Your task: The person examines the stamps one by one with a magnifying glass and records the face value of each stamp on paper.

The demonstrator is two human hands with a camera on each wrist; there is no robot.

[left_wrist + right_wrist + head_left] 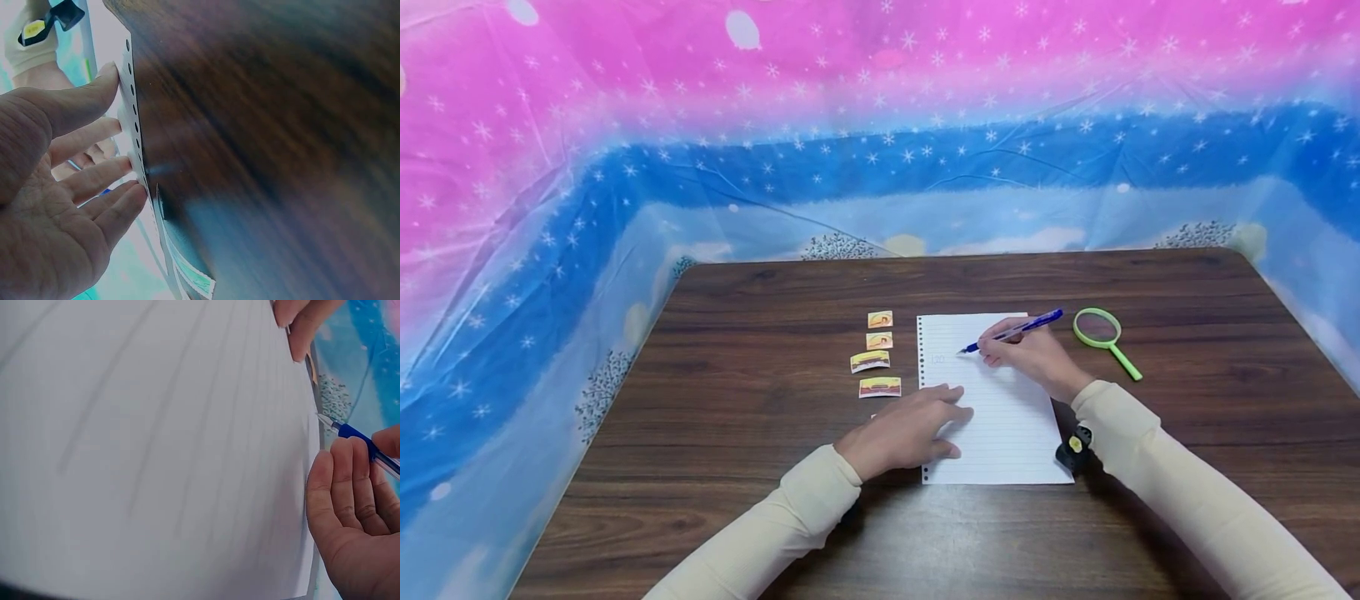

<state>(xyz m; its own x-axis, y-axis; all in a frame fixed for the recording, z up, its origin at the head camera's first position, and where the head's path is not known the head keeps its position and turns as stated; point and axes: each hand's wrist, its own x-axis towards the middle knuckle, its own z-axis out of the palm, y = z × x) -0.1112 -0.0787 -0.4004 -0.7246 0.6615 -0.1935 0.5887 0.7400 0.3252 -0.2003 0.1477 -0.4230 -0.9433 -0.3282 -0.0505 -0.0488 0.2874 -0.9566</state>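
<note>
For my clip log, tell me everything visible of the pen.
The pen is slim and blue, plastic by its look, with a paler barrel section and a bare, pointed tip. The right hand pinches it near the front. In the head view it slants from its tip, at the lined sheet, up to the right; whether the tip touches is unclear.

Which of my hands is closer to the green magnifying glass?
Your right hand, holding the pen just left of the magnifying glass; your left hand is farther away, over the left edge of the paper.
</note>
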